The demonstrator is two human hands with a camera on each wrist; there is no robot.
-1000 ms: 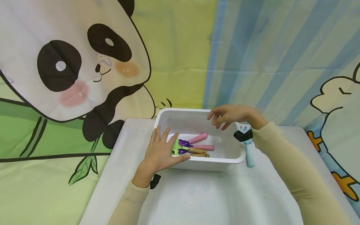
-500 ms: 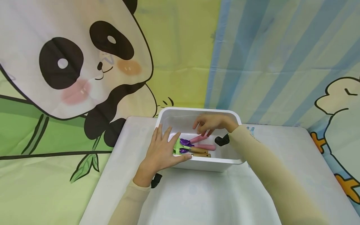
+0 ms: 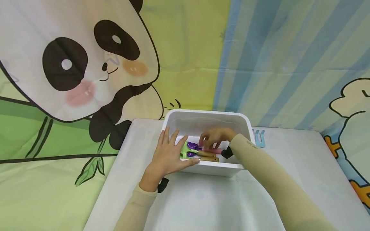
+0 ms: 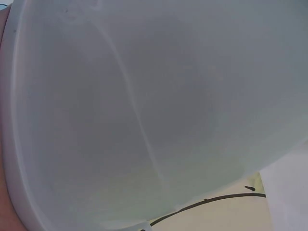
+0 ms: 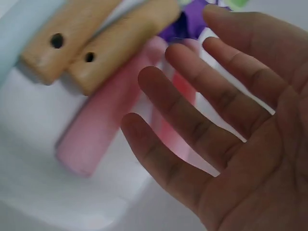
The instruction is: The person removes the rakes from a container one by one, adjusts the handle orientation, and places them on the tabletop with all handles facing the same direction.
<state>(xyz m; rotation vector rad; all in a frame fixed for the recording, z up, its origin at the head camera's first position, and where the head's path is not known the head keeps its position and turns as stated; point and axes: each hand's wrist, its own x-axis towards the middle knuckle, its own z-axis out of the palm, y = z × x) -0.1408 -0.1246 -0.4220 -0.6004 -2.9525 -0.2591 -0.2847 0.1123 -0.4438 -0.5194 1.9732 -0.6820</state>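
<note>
My left hand rests with spread fingers over the left front corner of a white plastic bin. Inside the bin, my right hand reaches down over small garden tools, fingers apart and slightly bent. In the right wrist view its fingertips hang beside and over two pink handles; nothing is gripped. The pink handles belong to tools with purple heads. Closer to the front wall lie two wooden handles and a light green head, partly behind my left hand. The left wrist view shows only the bin's wall.
A light blue hand fork lies on the white table to the right of the bin, its handle hidden behind my right sleeve. A printed cloth with a panda hangs behind the table.
From above the bin's right rim, my right hand has moved left and down into the bin, to the pink handles. My left hand keeps its place on the bin.
</note>
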